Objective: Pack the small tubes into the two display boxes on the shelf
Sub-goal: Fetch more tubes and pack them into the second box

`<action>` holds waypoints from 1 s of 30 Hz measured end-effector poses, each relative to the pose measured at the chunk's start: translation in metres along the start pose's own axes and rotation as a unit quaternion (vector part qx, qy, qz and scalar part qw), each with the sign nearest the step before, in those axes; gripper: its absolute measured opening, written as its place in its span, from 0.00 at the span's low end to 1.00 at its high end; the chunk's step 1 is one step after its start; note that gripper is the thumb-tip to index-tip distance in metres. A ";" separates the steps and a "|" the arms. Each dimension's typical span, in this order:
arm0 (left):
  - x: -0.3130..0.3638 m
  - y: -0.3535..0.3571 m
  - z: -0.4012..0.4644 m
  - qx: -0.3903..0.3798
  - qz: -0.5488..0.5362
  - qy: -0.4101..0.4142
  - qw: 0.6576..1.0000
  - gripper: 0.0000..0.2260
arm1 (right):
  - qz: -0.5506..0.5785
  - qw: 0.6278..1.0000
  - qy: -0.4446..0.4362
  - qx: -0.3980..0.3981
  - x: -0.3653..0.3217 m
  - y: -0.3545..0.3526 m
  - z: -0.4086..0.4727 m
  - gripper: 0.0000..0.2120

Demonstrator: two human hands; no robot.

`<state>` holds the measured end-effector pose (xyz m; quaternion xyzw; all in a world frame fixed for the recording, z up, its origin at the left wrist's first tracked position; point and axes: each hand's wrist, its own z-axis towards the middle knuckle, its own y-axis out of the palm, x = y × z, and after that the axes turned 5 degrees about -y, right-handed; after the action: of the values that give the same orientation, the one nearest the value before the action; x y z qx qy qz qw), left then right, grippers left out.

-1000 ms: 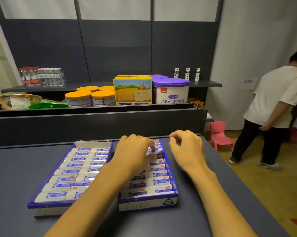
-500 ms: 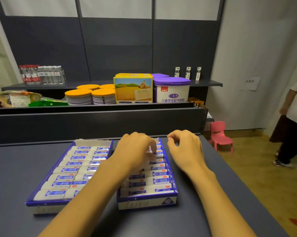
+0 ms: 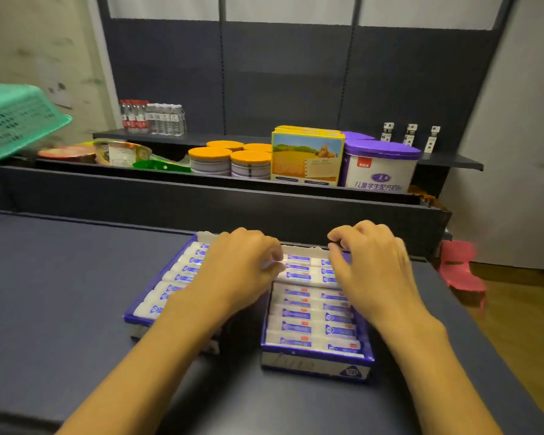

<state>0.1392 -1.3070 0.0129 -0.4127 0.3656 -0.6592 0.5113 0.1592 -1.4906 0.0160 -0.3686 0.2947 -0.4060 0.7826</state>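
Observation:
Two blue display boxes stand side by side on the dark shelf top, both holding rows of white small tubes with blue labels. My forearm covers much of the left box [image 3: 139,320]. The right box [image 3: 314,367] is nearer me. My left hand [image 3: 236,274] and my right hand [image 3: 371,271] are curled over the far end of the right box. Their fingertips pinch the two ends of one small tube [image 3: 299,266] that lies level in a far row.
A raised dark ledge [image 3: 201,208] runs just behind the boxes. Beyond it stand orange-lidded cans [image 3: 250,163], a yellow carton [image 3: 306,158], a purple-lidded tin [image 3: 379,167] and water bottles [image 3: 153,119]. A green basket [image 3: 16,120] is far left, a pink chair [image 3: 460,268] right.
The tube my left hand held tilted up has come down flat into the right box's far rows. My view swung left: the green basket appeared and the person at right is gone.

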 end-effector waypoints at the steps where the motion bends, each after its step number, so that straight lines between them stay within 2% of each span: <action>1: -0.011 -0.005 -0.007 0.015 0.010 -0.015 1.000 0.10 | -0.010 1.000 -0.028 0.000 -0.014 -0.005 0.003 0.14; 6: -0.068 -0.034 -0.049 0.079 0.031 -0.082 0.993 0.10 | -0.012 0.991 -0.127 0.030 -0.099 -0.007 0.014 0.13; 13: -0.195 -0.078 -0.143 0.171 0.087 -0.134 0.972 0.04 | 0.005 0.981 -0.190 0.024 -0.250 0.033 0.014 0.12; 18: -0.315 -0.129 -0.232 0.168 0.140 -0.199 0.955 0.06 | 0.028 0.974 -0.224 0.019 -0.404 0.084 0.007 0.10; 23: -0.421 -0.188 -0.312 0.150 0.162 -0.268 0.938 0.04 | 0.070 0.959 -0.276 0.006 -0.543 0.124 0.011 0.15; 30: -0.543 -0.232 -0.367 0.185 0.157 -0.311 0.919 0.07 | 0.106 0.947 -0.303 -0.012 -0.680 0.169 0.037 0.16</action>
<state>-0.2105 -0.7068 -0.0136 -0.4327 0.1199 -0.4645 0.7633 -0.0801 -0.8313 0.0088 -0.4504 0.0856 -0.1863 0.8690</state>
